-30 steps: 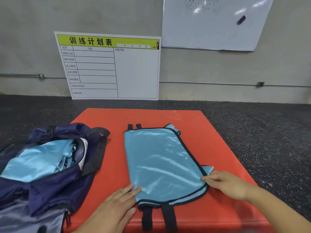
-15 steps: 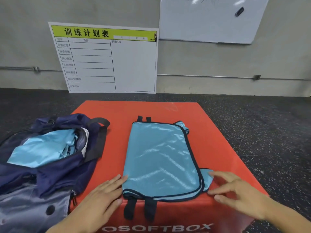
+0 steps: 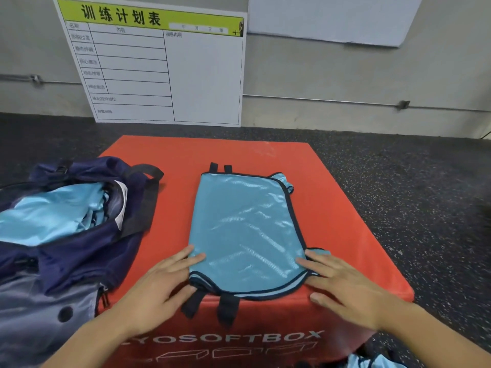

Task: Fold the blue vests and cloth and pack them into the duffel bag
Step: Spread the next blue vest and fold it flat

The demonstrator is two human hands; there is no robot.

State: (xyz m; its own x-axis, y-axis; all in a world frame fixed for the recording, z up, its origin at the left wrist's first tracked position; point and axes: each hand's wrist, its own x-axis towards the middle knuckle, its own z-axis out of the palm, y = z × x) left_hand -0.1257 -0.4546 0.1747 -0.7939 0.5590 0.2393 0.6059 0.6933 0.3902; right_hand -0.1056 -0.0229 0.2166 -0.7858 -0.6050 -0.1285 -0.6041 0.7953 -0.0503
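A dark speckled floor [image 3: 414,187] runs to a grey wall, where a white training chart [image 3: 159,67] with a yellow-green header leans, and a whiteboard [image 3: 332,17] hangs to its right. On the floor stands a red soft box [image 3: 265,152], its top serving as the worktop, with white lettering on its near face.

On the left, partly on the box's left edge, sits the navy duffel bag [image 3: 79,251], its mouth open toward the viewer. Light blue fabric [image 3: 50,216] lies inside it, and a dark strap loops over its far right side.

In the middle of the red top lies a folded blue vest [image 3: 244,229], a long flat shape trimmed in dark binding, running from far to near. Two short dark tabs stick out at its far edge, and two dark straps hang over the box's near edge. A small flap of blue pokes out at its near right corner.

The left hand [image 3: 156,285] rests on the vest's near left corner, fingers [image 3: 195,258] straight and slightly spread, tips on the fabric's edge. The right hand [image 3: 342,285] lies flat at the near right corner, fingers [image 3: 305,261] straight and apart, touching the hem and the flap.

At the bottom right edge, below the box, a bit more blue cloth [image 3: 372,361] shows.
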